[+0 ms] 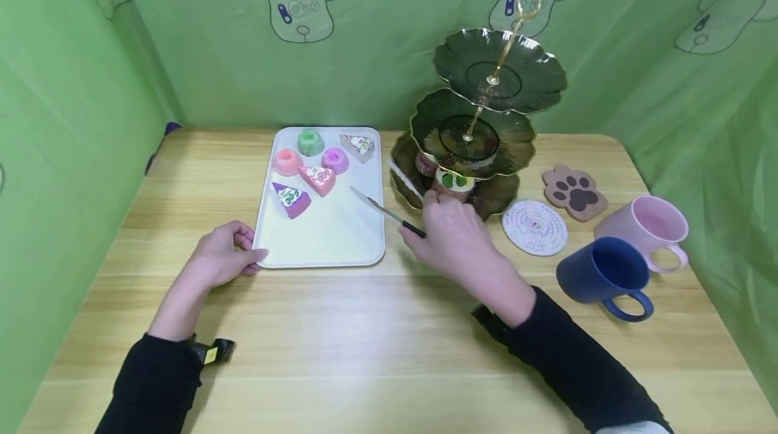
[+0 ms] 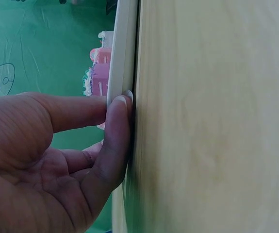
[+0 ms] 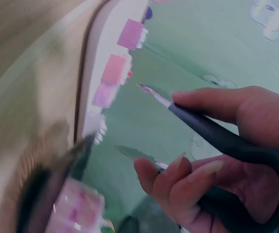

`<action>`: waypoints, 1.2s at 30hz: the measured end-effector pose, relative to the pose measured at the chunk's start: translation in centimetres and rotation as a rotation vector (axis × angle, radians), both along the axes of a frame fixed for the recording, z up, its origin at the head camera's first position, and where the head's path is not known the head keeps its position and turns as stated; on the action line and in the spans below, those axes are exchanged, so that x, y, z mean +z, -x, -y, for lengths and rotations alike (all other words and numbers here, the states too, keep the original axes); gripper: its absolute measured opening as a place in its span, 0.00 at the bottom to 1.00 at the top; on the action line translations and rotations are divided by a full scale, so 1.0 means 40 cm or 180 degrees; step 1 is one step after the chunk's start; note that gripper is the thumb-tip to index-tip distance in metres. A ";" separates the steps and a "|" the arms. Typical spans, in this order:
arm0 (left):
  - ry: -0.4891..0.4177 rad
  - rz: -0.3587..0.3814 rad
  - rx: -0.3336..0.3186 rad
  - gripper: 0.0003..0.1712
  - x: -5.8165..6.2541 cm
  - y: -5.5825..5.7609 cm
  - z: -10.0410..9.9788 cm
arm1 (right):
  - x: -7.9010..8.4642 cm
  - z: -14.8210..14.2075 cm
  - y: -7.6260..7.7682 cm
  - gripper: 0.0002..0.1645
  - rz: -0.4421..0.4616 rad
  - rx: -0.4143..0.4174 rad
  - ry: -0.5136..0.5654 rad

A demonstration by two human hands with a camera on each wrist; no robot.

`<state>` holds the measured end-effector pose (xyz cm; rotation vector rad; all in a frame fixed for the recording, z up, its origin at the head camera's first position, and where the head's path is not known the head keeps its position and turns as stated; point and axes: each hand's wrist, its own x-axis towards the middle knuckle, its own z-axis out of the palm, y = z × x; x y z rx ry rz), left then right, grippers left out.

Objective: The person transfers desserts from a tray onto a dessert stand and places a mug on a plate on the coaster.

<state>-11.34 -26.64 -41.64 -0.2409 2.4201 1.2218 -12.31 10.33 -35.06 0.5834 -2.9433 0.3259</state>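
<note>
On one tray pinched by the left hand sit six cakes; the right hand grips tongs.

We reach both arms forward. Our left hand pinches. Our right hand curls its fingers; its thumb seems straight, but it's dim.

White rectangular tray lies flat; black-handled tongs spread, one tip apparently over tray.
</note>
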 end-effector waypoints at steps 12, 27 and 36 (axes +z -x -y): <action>-0.0003 0.0019 0.0021 0.22 -0.002 0.003 0.000 | -0.059 0.110 0.140 0.32 0.0215 -0.0401 -0.0325; -0.0012 0.0007 0.0014 0.21 -0.006 0.002 0.000 | -0.068 0.172 0.238 0.24 0.0516 -0.0488 -0.0619; 0.0002 -0.0004 0.0015 0.21 -0.001 0.000 -0.001 | -0.073 0.180 0.263 0.22 0.0585 -0.0480 -0.0750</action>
